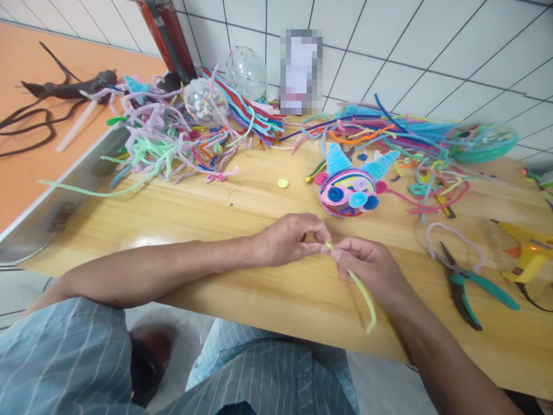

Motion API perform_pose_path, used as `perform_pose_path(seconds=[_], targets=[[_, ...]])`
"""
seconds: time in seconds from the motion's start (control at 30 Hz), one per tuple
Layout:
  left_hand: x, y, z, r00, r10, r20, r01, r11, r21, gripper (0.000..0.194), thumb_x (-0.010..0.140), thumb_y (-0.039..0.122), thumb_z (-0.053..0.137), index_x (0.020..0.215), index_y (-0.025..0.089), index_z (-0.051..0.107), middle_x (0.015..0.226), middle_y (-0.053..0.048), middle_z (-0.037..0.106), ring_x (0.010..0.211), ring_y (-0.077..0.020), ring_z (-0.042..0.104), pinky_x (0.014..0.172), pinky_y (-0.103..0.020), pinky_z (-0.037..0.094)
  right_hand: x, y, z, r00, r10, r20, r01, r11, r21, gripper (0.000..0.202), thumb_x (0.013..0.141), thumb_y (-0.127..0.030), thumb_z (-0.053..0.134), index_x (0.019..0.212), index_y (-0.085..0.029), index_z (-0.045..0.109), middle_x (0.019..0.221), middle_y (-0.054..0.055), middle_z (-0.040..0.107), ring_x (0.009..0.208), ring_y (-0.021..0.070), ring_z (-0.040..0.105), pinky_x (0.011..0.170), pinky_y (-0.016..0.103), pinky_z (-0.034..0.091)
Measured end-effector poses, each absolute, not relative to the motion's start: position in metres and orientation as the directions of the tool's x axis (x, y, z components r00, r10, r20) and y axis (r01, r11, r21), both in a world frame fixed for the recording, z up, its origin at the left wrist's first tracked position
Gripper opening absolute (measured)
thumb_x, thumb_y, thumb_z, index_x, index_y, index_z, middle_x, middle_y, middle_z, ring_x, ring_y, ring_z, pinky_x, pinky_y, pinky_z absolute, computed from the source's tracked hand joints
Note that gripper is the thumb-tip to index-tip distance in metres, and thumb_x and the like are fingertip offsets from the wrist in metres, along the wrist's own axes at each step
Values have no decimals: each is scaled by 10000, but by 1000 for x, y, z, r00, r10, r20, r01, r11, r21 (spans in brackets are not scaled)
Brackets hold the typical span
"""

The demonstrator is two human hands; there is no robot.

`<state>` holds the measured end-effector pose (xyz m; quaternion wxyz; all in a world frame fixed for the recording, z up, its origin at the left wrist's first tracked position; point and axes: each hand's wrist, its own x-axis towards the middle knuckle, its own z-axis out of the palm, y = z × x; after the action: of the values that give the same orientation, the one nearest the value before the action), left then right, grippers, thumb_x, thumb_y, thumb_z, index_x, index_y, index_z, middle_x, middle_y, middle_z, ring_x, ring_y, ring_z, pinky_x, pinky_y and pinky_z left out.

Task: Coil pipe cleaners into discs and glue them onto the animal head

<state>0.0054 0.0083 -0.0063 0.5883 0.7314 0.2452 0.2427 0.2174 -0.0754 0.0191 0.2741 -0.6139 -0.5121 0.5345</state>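
Your left hand (291, 241) and right hand (372, 266) both pinch the yellow fuzzy stick (366, 295) near the front edge of the wooden worktop (259, 208). Its loose end points toward that edge. Piles of bright fuzzy sticks (410, 131) lie along the back edge, by a white tiled wall (246, 26). Pliers (463, 288) lie toward the right edge. An orange surface (26, 178) is past the left edge. The floor (380, 383) is gray.

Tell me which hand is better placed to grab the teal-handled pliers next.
Probably the right hand: the pliers lie on its side, nearer than to the left hand. Both hands pinch the yellow strip, so the right would need to release it first.
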Motion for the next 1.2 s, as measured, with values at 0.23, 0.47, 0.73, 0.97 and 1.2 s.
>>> perform_pose_path(seconds=[0.23,0.47,0.73,0.97,1.2], targets=[[-2,-3,-2,849,505,159,249,-647,721,117,980,159,594,968,150,710,958,-62,717,879,-172,687,780,-266,489,213,-79,16,-119,947,-298,576,-179,-798,283,872,-436,612,723,-208,686,539,-20,632,482,109,456,511,266,321],[2,-5,-6,776,607,169,106,-390,915,149,965,204,631,846,147,700,800,-14,659,756,-117,599,722,-237,445,216,-79,13,-120,953,-278,521,-178,-835,338,893,-478,632,685,-214,661,584,-11,631,524,122,507,535,270,362],[10,-20,-13,626,777,-65,-82,149,985,241,922,379,731,873,144,715,807,-3,685,754,-113,572,751,-260,454,209,-76,14,-112,963,-245,416,-178,-892,376,889,-508,658,676,-204,722,550,-10,590,512,119,468,538,273,352],[10,-14,-11,669,727,-155,-55,257,965,261,909,408,752,966,154,754,928,-20,752,827,-125,632,820,-276,494,217,-78,20,-33,965,-259,388,-227,-893,286,851,-467,697,717,-214,673,601,-6,652,542,125,526,565,267,412],[7,-5,-10,737,674,-48,127,-68,990,143,910,276,717,848,148,735,742,24,662,659,-87,508,649,-233,401,219,-77,21,-94,957,-275,509,-191,-839,287,846,-462,669,711,-210,690,532,-26,595,492,117,505,510,256,365]])
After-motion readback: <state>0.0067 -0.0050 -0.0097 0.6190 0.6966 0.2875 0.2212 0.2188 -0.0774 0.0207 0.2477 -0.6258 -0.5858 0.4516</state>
